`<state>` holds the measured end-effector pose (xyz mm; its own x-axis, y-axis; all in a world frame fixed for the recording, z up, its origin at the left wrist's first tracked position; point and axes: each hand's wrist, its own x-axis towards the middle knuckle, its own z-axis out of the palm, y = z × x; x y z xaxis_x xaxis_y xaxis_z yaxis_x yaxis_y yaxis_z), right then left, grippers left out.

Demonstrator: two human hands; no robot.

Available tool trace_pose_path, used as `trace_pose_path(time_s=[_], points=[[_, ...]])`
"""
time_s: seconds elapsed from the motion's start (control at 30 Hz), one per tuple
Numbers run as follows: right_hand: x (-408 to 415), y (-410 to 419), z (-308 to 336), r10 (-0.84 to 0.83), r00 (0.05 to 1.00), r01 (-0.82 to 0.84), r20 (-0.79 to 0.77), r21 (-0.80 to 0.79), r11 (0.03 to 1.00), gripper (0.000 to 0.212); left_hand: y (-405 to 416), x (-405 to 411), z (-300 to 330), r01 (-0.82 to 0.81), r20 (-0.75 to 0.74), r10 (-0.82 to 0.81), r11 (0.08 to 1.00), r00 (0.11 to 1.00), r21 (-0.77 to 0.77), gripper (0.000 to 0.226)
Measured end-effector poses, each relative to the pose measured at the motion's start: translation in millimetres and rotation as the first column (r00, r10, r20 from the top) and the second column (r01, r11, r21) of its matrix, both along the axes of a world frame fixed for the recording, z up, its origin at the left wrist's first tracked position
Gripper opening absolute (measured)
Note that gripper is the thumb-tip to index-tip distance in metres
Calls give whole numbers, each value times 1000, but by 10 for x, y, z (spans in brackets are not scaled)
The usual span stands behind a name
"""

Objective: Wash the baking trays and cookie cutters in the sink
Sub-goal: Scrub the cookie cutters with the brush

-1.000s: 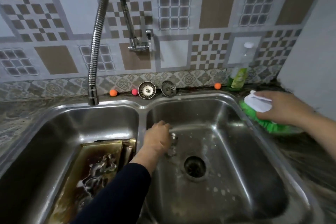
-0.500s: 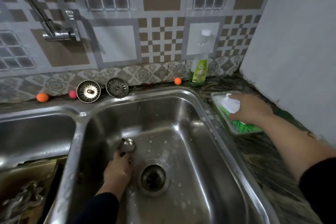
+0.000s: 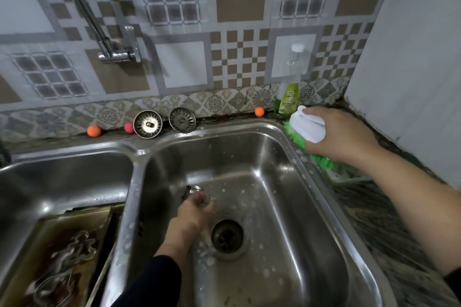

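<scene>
A: Left hand (image 3: pixel 197 209) is down in the right basin (image 3: pixel 294 207), fingers curled round a small metal cookie cutter (image 3: pixel 193 189), just up-left of the drain (image 3: pixel 227 236). Only the cutter's top rim shows past the fingers.

B: How does it handle?

A: My read: thin sheet metal, v. light, stiff but dents if squeezed. Wet and soapy, so slippery. Best held across the outer wall w/ thumb opposite fingers, off the cutting edge.

B: Right hand?

A: Right hand (image 3: pixel 341 137) grips a brush (image 3: pixel 305 129) by its white handle, green bristles down, over the green tray on the surface at the sink's right rim. Well apart from the cutter, across the basin.

B: Rest of the load?

A: Baking tray (image 3: pixel 82 229) sits in the left basin (image 3: pixel 50 182), brown and stained, looks rigid and heavier, prob. greasy; take it by the raised rim. More cutters (image 3: pixel 64 264) lie on it, blurred, can't count them. All that is on the far side of the divider from the left hand, near but not touching.

B: Soap?

A: Dish soap bottle (image 3: pixel 289 92) stands at the back wall, just behind the brush.
</scene>
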<state>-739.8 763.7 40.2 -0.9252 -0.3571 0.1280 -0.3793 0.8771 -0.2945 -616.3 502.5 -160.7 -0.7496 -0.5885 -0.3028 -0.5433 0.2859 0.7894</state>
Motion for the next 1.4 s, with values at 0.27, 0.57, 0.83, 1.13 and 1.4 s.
trace_pose_path(time_s=[0.27, 0.57, 0.83, 1.13, 1.4], points=[[890, -800, -474, 252, 936, -210, 246, -183, 960, 74, 256, 164, 417, 155, -403, -46, 958, 914, 241, 30], [1103, -1047, -537, 283, 935, -260, 212, -132, 957, 73, 28, 388, 486, 114, -439, -46, 985, 897, 129, 38], [1259, -1122, -506, 286, 948, -266, 137, -144, 953, 75, -21, 464, 612, 97, -469, 51, 953, 882, 286, 31], [1292, -1000, -434, 170, 982, -141, 82, -283, 949, 71, 71, 480, 858, 149, -460, 218, 756, 861, 638, 19], [1507, -978, -531, 186, 979, -150, 85, -320, 936, 68, 143, 540, 1015, 201, -426, 334, 538, 841, 819, 21]])
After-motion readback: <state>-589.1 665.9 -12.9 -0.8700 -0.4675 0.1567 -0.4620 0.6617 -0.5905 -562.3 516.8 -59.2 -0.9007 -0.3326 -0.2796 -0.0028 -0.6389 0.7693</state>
